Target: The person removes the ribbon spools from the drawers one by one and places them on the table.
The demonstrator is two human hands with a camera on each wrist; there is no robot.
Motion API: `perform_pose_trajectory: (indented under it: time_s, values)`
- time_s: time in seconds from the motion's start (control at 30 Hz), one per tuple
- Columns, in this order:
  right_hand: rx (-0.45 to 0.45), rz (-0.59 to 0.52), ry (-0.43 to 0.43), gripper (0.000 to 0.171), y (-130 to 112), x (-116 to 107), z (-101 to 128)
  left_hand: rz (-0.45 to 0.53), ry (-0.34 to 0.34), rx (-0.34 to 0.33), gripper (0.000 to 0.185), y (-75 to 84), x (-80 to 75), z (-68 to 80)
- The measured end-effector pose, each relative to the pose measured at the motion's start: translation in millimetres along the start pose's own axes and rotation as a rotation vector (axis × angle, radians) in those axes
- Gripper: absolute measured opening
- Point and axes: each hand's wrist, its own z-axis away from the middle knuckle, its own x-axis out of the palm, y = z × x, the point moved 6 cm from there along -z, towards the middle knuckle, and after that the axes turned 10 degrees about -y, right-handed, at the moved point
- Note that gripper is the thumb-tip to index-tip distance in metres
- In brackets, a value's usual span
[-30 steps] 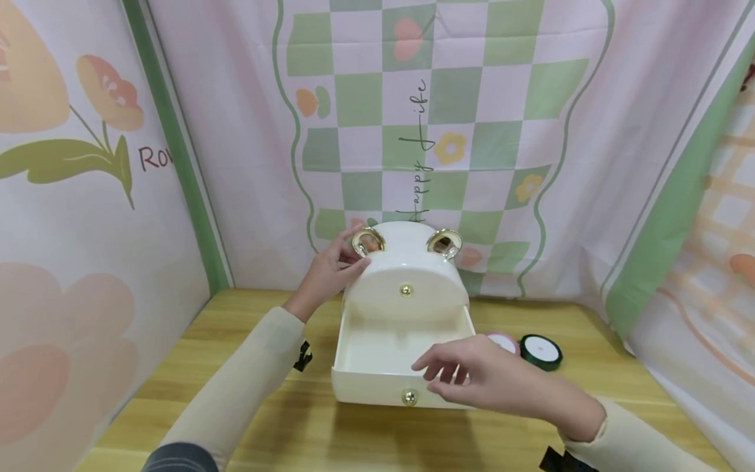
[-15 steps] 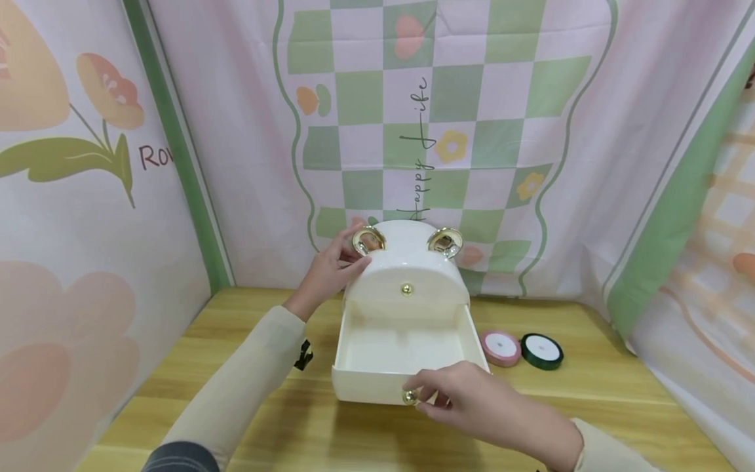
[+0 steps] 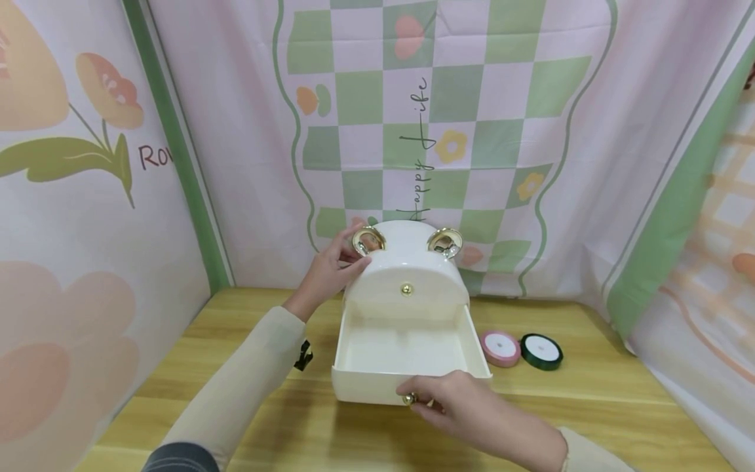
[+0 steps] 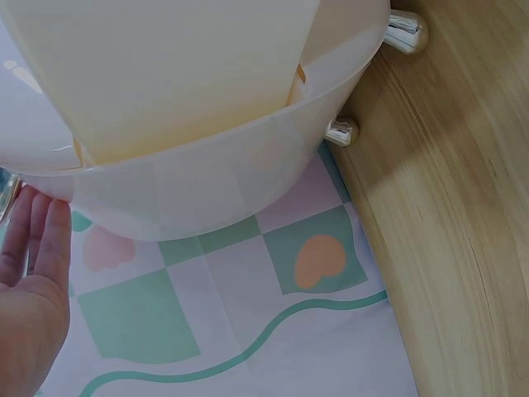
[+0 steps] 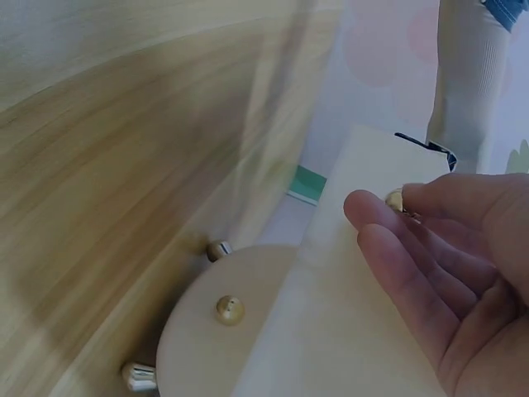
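A glossy cream storage box (image 3: 407, 244) with two gold ring-shaped ears stands on the wooden table. Its lower drawer (image 3: 367, 388) is pulled far out, with a bare inside. My left hand (image 3: 330, 269) rests against the box's upper left side by the left ear (image 3: 368, 242), thumb toward the front. In the left wrist view its fingers (image 4: 51, 240) lie nearly straight against the shell. With thumb and fingertips, my right hand (image 3: 468, 413) pinches the drawer's gold knob (image 5: 395, 201). Another gold knob (image 3: 406, 289) sits on the closed upper front.
A pink ribbon spool (image 3: 500, 348) and a dark green ribbon spool (image 3: 541, 351) lie side by side right of the drawer. Behind the box hangs a checkered curtain (image 3: 407, 98). Short metallic feet (image 4: 341, 131) hold up the box.
My right hand has come down and left from over the drawer's front right to its knob and now pinches it, uncovering the pink spool. Left hand, box and drawer look unmoved.
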Motion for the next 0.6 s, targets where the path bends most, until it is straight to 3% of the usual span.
perform_pose_trajectory:
  time_s: [0.4,0.6]
  values:
    - [-0.004,0.026,0.029,0.031,0.0,-8.2,-3.9,0.005,0.006,0.006,0.066,-0.7,0.3,-0.8]
    - [0.024,-0.006,-0.002,0.028,2.1,-12.3,-6.8,0.012,0.007,0.008,0.066,0.4,0.1,-0.7]
